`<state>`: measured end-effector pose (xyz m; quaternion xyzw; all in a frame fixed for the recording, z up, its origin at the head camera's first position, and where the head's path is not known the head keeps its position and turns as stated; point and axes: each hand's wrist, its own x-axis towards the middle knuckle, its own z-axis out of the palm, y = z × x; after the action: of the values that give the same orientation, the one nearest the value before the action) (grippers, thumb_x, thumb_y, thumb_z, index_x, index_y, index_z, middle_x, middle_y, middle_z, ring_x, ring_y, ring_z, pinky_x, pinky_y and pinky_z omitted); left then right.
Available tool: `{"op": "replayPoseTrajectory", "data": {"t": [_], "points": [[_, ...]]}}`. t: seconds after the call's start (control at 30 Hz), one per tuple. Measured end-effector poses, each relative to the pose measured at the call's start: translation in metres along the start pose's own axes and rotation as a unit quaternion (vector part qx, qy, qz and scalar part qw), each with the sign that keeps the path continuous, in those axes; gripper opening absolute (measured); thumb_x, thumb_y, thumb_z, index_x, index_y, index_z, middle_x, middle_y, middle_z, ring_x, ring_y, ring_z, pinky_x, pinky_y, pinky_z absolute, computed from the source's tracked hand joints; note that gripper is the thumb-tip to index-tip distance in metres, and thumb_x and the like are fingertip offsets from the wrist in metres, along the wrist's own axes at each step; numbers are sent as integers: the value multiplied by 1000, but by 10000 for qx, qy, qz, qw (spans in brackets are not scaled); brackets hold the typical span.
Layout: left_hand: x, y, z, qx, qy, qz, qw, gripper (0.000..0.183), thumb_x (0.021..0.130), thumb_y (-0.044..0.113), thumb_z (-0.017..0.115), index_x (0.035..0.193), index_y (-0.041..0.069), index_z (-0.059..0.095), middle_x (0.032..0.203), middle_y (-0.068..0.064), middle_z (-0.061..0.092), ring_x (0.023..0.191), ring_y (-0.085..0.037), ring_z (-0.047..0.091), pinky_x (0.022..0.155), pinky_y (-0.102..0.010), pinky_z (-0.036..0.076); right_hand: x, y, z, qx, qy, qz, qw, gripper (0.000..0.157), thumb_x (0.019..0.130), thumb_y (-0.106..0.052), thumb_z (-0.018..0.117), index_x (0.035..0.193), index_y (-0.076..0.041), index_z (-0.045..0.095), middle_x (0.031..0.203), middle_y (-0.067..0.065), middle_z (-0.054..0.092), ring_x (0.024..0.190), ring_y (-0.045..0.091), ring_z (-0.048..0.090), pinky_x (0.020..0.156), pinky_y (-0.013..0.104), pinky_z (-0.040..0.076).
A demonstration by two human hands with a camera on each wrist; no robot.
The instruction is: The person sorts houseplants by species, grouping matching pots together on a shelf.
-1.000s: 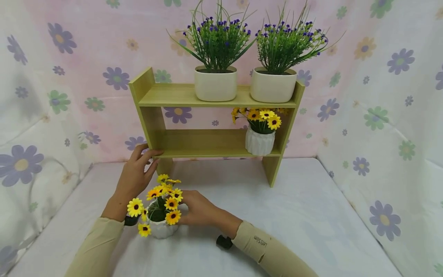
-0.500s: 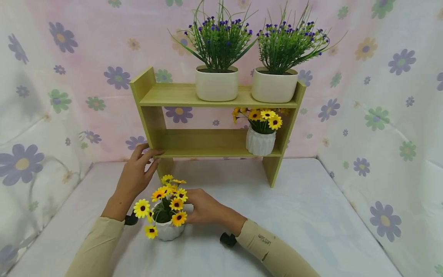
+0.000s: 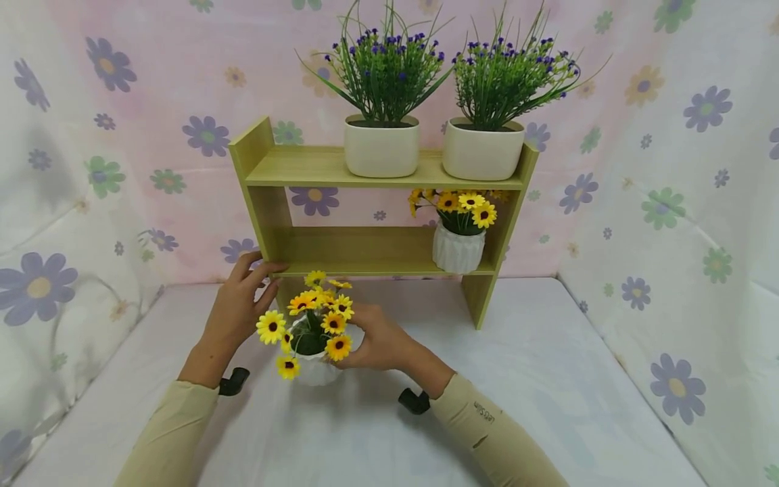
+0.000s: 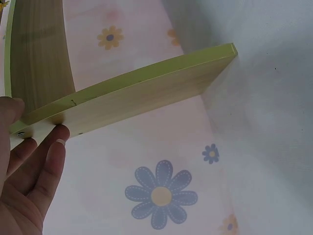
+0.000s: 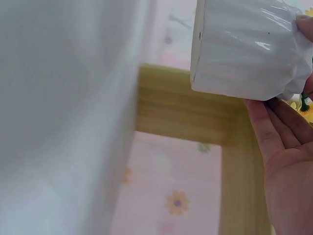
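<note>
In the head view, my right hand (image 3: pixel 383 338) grips a white ribbed flowerpot (image 3: pixel 318 370) of yellow daisy-like flowers (image 3: pixel 333 322) from its right side. The right wrist view has the pot (image 5: pixel 244 49) off the table, thumb on one side and fingers on the other. A two-tier wooden shelf (image 3: pixel 304 166) stands behind it. My left hand (image 3: pixel 234 311) holds the shelf's left side panel at the height of the lower board. Seen from the left wrist, the thumb lies on one side of that panel (image 4: pixel 137 83) and the fingertips touch its other face.
Two cream planters (image 3: pixel 381 149) with purple-flowered grass stand on the top board, centre and right. Another white pot (image 3: pixel 458 248) of yellow flowers sits at the right end of the lower board. Flower-print curtains (image 3: pixel 608 135) enclose the white-covered table (image 3: pixel 548 379).
My right hand has carried the flowerpot to the right, then up and toward the shelf. The left hand stays in place on the side panel.
</note>
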<state>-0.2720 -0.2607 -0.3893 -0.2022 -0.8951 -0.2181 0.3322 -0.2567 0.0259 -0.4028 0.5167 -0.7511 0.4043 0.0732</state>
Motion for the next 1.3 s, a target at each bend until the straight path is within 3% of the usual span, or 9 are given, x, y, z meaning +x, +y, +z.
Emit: {"op": "replayPoseTrajectory", "data": {"t": [0.13,0.33,0.6,0.8,0.97,1.07,1.13,1.23,1.3], "points": [[0,0,1,13,-37,-92,9999,35,93,10,71,126,20,64,138,-13,49,111,-38,60,83,-54,57,2,-2,-17,43,414,-208,9989,67,76,-27,89,135,-18,59,132,-4,63,121,10,57,105,30,47],[1,-1,2,-38,68,1,10000,30,94,8,69,122,20,65,134,-13,51,100,-33,64,78,-50,59,4,-8,-41,-149,1154,-264,9929,62,75,-20,89,130,-13,61,125,1,66,115,13,60,103,33,49],[1,0,3,-24,129,8,9999,29,95,5,67,121,19,67,132,-14,51,96,-33,66,76,-48,59,14,-9,-76,-394,2059,-606,9759,57,69,-11,90,120,-2,65,106,11,71,93,20,66,82,34,56],[0,1,2,-63,168,1,9998,30,95,2,66,120,18,67,131,-14,52,95,-33,65,74,-48,59,22,-3,-99,-703,2217,-91,9725,40,75,-15,88,105,-6,63,88,4,64,79,16,57,69,27,48],[0,0,3,-103,187,44,9998,30,95,2,66,121,18,67,129,-13,52,99,-32,63,76,-48,59,27,6,-106,-912,2229,480,9694,39,79,-25,86,104,-8,61,84,3,56,75,18,47,63,29,39],[0,-1,4,-143,208,87,9996,29,95,3,66,121,17,67,128,-12,52,103,-32,62,77,-47,58,29,12,-108,-1001,2219,772,9668,43,81,-30,84,111,-10,61,94,1,60,83,16,51,70,30,44],[0,-1,5,-175,220,120,9995,29,96,4,65,121,17,67,127,-12,53,103,-32,61,76,-47,57,30,16,-109,-1006,2197,895,9662,50,82,-32,83,121,-10,61,107,1,64,96,14,56,83,30,49],[0,-2,5,-153,266,178,9994,29,95,4,66,121,17,68,125,-12,53,97,-31,62,72,-45,57,34,21,-111,-945,2195,967,9662,58,85,-33,81,133,-13,57,127,-2,63,119,12,55,105,33,45],[1,-2,4,-152,320,231,9991,29,95,3,66,120,16,68,124,-12,53,92,-31,62,69,-45,56,37,23,-111,-874,2208,951,9667,60,86,-33,80,137,-13,56,132,-2,61,124,12,54,109,34,43]]}}
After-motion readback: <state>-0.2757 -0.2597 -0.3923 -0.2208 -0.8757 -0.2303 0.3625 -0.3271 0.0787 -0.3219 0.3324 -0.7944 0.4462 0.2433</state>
